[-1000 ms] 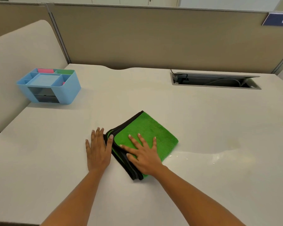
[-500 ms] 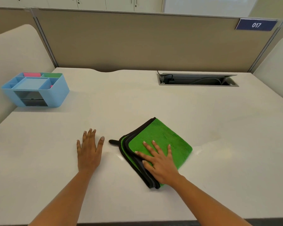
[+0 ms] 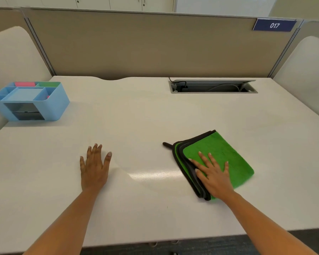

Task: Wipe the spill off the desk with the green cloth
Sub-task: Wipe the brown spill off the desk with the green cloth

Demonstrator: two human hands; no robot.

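While both forearms are stretched forward over the near edge, the scene is listed from near to far.

Desk: a wide, smooth white desk top (image 3: pixel 136 116) is seen from above; dark floor is visible below its near edge.

Left hand: the left hand (image 3: pixel 94 167) is laid flat on the bare desk, palm down, fingers spread and straight; nothing is gripped by it. It is kept well apart from the cloth.

Right hand: the right hand (image 3: pixel 213 174) is pressed flat, palm down and fingers splayed, on the near left part of the cloth; the cloth is pinned under the palm rather than clenched.

Cloth: a folded green microfibre cloth with black-trimmed edges (image 3: pixel 221 153) is laid on the right half of the desk. Its stacked black edges are turned to the left, and a small black tab is seen sticking out at the far left corner.

Sheen: a pale glossy streak (image 3: pixel 151 175) is seen on the desk between the two hands; whether it is liquid or reflected light cannot be told.

Organizer: a light blue plastic desk organizer with compartments (image 3: pixel 30 101) is placed at the far left.

Cable tray: a grey recessed cable tray with its lid raised (image 3: pixel 213 86) is set into the far right of the desk.

Partition: a beige fabric partition (image 3: pixel 145 46) is stood behind the desk, with a blue plate marked 017 (image 3: pixel 274 25) at its upper right.
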